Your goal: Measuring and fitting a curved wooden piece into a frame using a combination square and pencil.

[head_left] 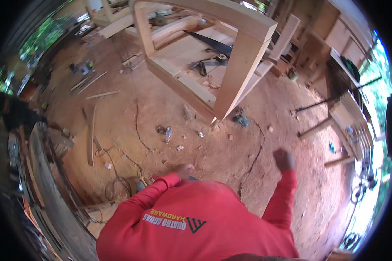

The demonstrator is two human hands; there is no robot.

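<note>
My left hand (185,170) is close in front of my body, at the hem of my red sweatshirt (231,209). Its fingers are curled, and whatever they may hold is hidden. Out to the right, my right hand (284,159) hangs above the dirt floor, closed like a fist, slightly blurred, with nothing showing in it. Ahead of both hands stands a large pale wooden frame (239,74) with thick posts. On the boards inside it lie a handsaw (208,42) and a dark tool (202,68). Neither hand touches the frame.
Cords (260,150) snake over the dirt floor (213,152) among wood scraps and a clear plastic bottle (168,134). Thin strips (91,137) lie at left, near stacked old planks (52,187). A slatted wooden piece (350,126) stands at right. Teal cloth (242,121) lies beneath the frame's corner.
</note>
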